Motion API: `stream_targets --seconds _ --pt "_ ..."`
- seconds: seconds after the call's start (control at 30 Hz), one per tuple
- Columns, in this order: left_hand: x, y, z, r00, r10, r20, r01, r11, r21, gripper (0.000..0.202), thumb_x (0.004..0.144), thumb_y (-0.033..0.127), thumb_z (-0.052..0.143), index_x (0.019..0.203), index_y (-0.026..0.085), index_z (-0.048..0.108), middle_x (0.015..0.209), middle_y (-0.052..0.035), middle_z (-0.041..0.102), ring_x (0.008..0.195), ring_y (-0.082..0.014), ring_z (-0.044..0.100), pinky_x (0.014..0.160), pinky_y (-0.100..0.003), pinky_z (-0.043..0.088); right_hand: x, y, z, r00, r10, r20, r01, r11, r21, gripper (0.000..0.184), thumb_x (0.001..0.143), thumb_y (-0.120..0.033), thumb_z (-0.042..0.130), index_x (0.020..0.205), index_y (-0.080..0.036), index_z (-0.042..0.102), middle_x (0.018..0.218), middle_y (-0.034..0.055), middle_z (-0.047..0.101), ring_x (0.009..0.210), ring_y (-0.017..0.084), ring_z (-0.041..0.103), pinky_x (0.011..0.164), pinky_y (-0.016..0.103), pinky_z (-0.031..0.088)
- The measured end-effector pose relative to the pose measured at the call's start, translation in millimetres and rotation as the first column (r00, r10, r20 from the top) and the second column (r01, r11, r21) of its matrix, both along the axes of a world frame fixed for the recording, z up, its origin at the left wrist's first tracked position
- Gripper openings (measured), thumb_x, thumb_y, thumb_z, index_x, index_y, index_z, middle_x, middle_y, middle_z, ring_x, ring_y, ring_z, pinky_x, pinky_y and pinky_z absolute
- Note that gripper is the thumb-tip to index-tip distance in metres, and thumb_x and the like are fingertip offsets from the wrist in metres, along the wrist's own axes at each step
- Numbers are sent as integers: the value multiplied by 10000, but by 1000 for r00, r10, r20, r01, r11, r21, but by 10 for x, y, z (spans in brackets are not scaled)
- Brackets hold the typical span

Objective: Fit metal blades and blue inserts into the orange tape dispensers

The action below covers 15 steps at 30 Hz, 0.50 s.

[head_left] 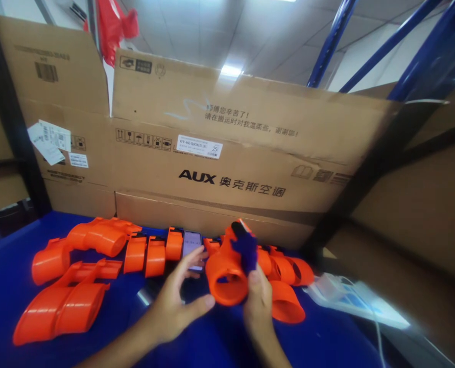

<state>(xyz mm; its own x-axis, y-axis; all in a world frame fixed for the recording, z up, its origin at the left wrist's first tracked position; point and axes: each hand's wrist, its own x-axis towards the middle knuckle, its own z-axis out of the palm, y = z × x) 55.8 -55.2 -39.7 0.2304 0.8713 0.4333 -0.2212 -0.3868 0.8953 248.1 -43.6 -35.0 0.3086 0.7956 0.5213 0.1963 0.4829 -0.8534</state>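
My right hand (258,301) grips an orange plastic part (214,268) with a round, hollow end facing me. A dark blue and black piece (246,249) sits against its upper right side, just above my thumb; blur hides how the two join. Fingers spread, my left hand (171,301) is held to the left of the orange part, its thumb close to the round rim. Behind my left fingertips a phone (192,244) with a lit screen leans near the cardboard.
More orange tubular parts lie on the blue table surface (143,347), such as a joined pair (58,312) at left and a loose one (286,301) at right. A white power strip (359,301) with a cable lies right. Cardboard (150,168) walls the back, between dark posts.
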Motion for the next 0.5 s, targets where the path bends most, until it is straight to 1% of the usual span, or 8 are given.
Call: stream_targets --seconds 0.07,0.1,0.2,0.23,0.3,0.4,0.47,0.5 --pt "0 -27 5 997 -60 -46 61 998 24 852 793 275 796 1531 341 375 1567 -102 448 1402 -362 437 1123 -510 380 -7 22 -21 987 52 -152 -69 991 -111 633 956 -682 390 1122 -162 709 1073 138 764 1022 323 708 883 442 570" --pt "1 -40 5 993 -95 -65 97 995 29 875 797 274 793 1545 341 345 1586 -101 420 1409 -362 430 1138 -520 364 -26 19 -19 976 95 -195 -128 978 -166 641 956 -690 382 1060 -160 726 997 128 777 944 316 724 831 427 583" --pt "8 -70 -11 980 -176 -93 180 983 39 904 804 266 789 1563 331 301 1572 -105 439 1431 -362 402 1179 -537 302 -114 -23 26 953 223 -203 -273 925 -263 597 899 -707 503 842 -160 735 690 74 740 696 290 707 651 379 581" --pt "12 -75 -21 977 -193 -92 197 980 36 911 807 265 788 1566 329 290 1554 -107 464 1435 -360 397 1183 -538 296 -142 -39 47 950 245 -192 -291 918 -270 588 874 -714 538 783 -164 725 605 53 701 637 280 685 608 369 570" --pt "17 -79 -43 974 -206 -90 209 978 26 931 811 269 785 1574 334 255 1536 -110 484 1429 -360 408 1172 -537 318 -178 -58 85 947 262 -185 -304 918 -256 582 852 -725 561 739 -174 711 543 30 653 596 265 657 579 359 554" --pt "1 -62 -52 977 -155 -150 163 986 47 948 810 296 783 1579 340 230 1568 -115 435 1418 -365 419 1159 -546 341 -170 -44 112 949 258 -184 -296 927 -229 520 849 -681 609 759 -178 706 623 35 679 663 254 658 613 339 549" --pt "-30 -29 -25 963 -44 -267 78 990 117 957 788 333 799 1575 343 255 1585 -117 403 1424 -380 400 1165 -562 326 -137 -10 110 952 237 -195 -275 941 -198 472 823 -647 667 778 -178 702 683 38 691 691 239 650 633 322 545" --pt "-50 -7 -2 939 34 -343 26 985 171 944 775 358 806 1566 345 292 1584 -117 399 1422 -390 396 1166 -570 320 -119 10 105 951 227 -212 -267 946 -185 452 803 -632 698 782 -181 697 696 33 686 679 224 638 628 310 540"
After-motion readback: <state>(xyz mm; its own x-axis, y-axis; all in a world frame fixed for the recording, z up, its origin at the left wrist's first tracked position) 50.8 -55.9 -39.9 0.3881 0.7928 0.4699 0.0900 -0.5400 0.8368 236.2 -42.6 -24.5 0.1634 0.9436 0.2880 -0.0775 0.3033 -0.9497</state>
